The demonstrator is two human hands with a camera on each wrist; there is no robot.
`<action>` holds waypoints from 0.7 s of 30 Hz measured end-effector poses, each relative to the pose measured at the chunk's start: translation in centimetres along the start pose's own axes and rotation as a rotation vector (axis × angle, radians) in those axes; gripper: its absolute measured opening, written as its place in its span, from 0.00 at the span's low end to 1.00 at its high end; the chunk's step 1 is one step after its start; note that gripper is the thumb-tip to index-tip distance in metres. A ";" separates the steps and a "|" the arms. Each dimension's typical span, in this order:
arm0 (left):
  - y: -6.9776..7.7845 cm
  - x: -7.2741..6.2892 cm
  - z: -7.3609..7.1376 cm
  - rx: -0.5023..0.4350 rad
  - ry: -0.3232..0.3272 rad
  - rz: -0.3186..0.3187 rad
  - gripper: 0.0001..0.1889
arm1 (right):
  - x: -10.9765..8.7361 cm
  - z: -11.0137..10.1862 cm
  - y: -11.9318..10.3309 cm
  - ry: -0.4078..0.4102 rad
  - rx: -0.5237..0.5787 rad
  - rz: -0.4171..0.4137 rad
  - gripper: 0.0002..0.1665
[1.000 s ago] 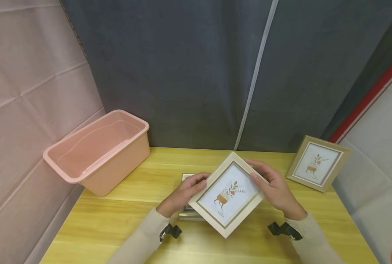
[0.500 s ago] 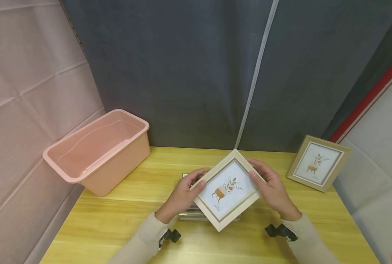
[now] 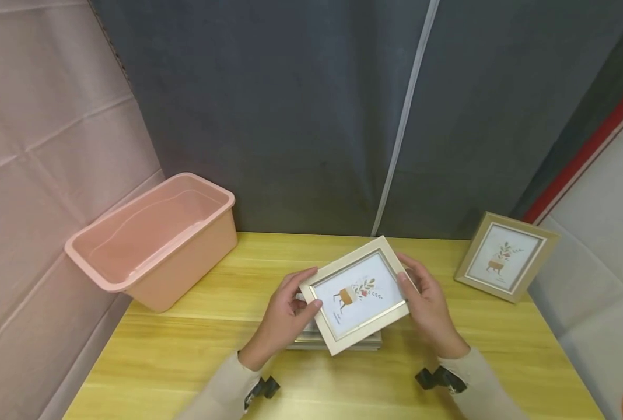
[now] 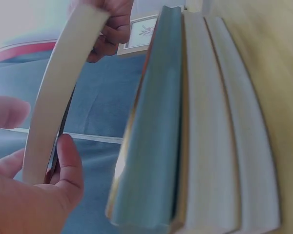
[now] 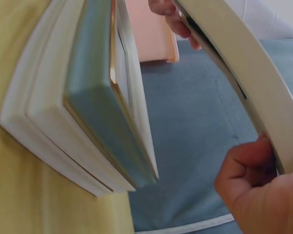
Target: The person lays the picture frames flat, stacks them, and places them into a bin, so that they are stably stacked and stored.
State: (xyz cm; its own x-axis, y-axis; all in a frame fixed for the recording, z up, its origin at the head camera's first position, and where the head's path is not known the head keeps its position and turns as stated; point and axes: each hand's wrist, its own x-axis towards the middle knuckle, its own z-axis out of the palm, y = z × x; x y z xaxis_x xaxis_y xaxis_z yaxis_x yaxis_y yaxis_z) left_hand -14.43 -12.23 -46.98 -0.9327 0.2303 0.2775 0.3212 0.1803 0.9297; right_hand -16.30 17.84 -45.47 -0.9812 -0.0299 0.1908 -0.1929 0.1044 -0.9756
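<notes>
"How are the hands placed?"

"Both forearms reach in from the near edge in pale sleeves (image 3: 219,388), a black gadget (image 3: 441,379) at each wrist. The left hand (image 3: 282,315) has the left end of a cream picture frame (image 3: 364,291), thumb laid over the front border, fingers curled to the back. The right hand (image 3: 429,306) mirrors it at the opposite end, thumb on the face, fingers behind."

"How wide are the grips?"

"Closed down to the frame's thickness on both sides; each pinches it between thumb and fingers."

"And where is it?"

"In the air, turned at a slant, picture up toward the head. Below, apart from it, a stack of frames (image 4: 210,122) lies on the wooden table (image 3: 159,373), a blue-green one topmost over two whitish ones."

"Any writing?"

"There's small lettering (image 3: 336,318) under the printed plant pot on legs, too tiny to read."

"Elsewhere?"

"A tan frame (image 3: 507,256) with a similar print stands leaning back at the far right, and a pink tub (image 3: 198,256) sits at the far left."
</notes>
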 end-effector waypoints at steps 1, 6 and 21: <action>-0.1 -0.1 0.0 0.002 0.006 0.006 0.34 | -0.1 0.1 0.1 0.016 0.020 0.019 0.27; -0.7 -0.8 -0.2 -0.033 0.009 0.024 0.40 | -0.9 1.1 0.8 0.053 0.159 0.115 0.28; -1.6 -1.1 -1.6 -0.023 0.056 -0.065 0.46 | -2.3 2.9 2.1 -0.045 0.256 0.176 0.29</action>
State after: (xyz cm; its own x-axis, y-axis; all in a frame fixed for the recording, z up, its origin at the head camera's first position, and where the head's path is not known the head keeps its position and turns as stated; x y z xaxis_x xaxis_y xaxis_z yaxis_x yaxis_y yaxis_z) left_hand -14.17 -14.28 -48.34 -0.9593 0.1646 0.2293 0.2567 0.1706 0.9513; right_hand -14.39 15.22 -48.23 -0.9968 -0.0781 0.0168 -0.0056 -0.1417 -0.9899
